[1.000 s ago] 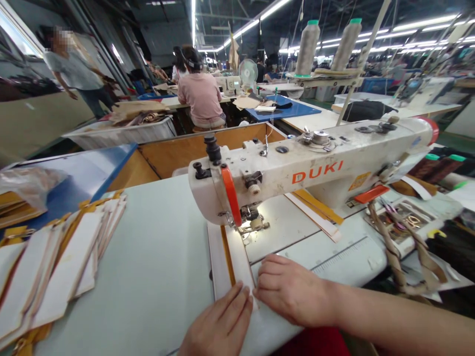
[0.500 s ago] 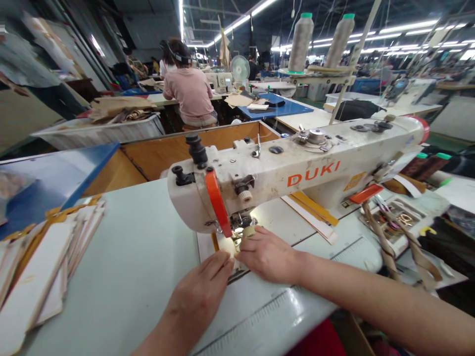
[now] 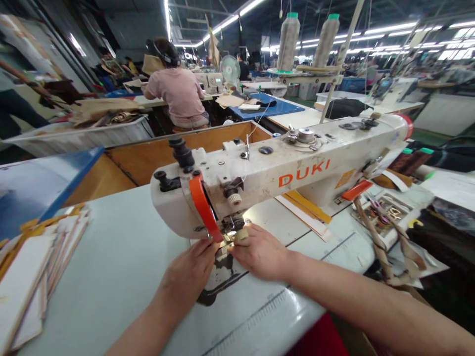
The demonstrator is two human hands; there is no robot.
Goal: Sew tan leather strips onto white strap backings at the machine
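Observation:
The white sewing machine (image 3: 252, 168) has an orange guard (image 3: 205, 207) at its needle end. My left hand (image 3: 189, 269) is closed just left of the presser foot (image 3: 229, 237), fingertips pressed together at the guard's lower end. From the right, my right hand (image 3: 260, 251) has its fingers curled beside the foot, touching a round beige knob (image 3: 241, 234). Whatever workpiece lies between the fingers is mostly hidden by them and the machine head. Between the hands, the worn metal bed plate (image 3: 221, 272) shows.
A stack of white and mustard strips (image 3: 29, 272) lies at the left of the table. More strips (image 3: 304, 210) rest behind the needle area. At right stands a small parts tray (image 3: 389, 217). A person in pink (image 3: 178, 94) sits ahead, back turned.
The view has swung slightly right. My left hand has shifted left and away along the bed, baring the plate. A white piece with a mustard edge, seen under the foot earlier, is now mostly hidden.

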